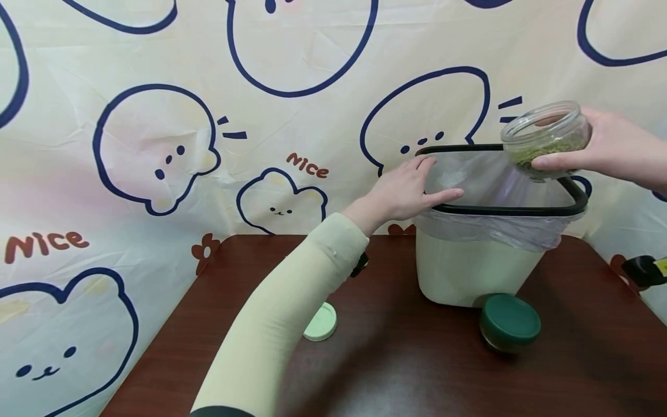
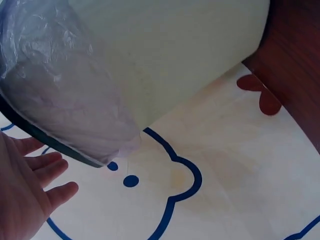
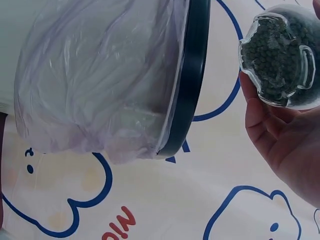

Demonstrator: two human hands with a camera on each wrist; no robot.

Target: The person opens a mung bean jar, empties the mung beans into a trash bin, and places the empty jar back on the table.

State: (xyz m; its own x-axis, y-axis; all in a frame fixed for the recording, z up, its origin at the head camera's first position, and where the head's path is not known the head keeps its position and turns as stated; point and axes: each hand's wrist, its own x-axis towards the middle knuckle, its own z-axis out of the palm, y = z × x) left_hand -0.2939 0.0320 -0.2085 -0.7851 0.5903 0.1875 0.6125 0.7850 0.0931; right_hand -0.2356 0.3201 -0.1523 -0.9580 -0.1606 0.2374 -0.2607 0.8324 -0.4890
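Right hand [image 1: 604, 145] grips glass jar [image 1: 547, 142], mouth upward

Head: the jar, holding green granules [image 1: 554, 152], is higher than the bin's [image 1: 469, 269] black rim [image 1: 521, 211], near 2 o'clock, mouth-to-base axis leaning toward 11 o'clock. The left hand [image 1: 403, 188] spreads, unclenched, at 9 o'clock.

Left wrist: extended fingers [image 2: 51, 172] near the rim; contact unclear.

Right wrist: jar at 2 o'clock, base [image 3: 275, 60] facing the camera.

A green-lidded jar [image 1: 509, 322] stands on a brown table [image 1: 417, 370] before a backdrop [image 1: 307, 130] printed with cartoon faces [image 1: 281, 200].

A clear jar [image 1: 545, 139] — green grains [image 1: 556, 148] inside — leans above a bin [image 1: 469, 267].
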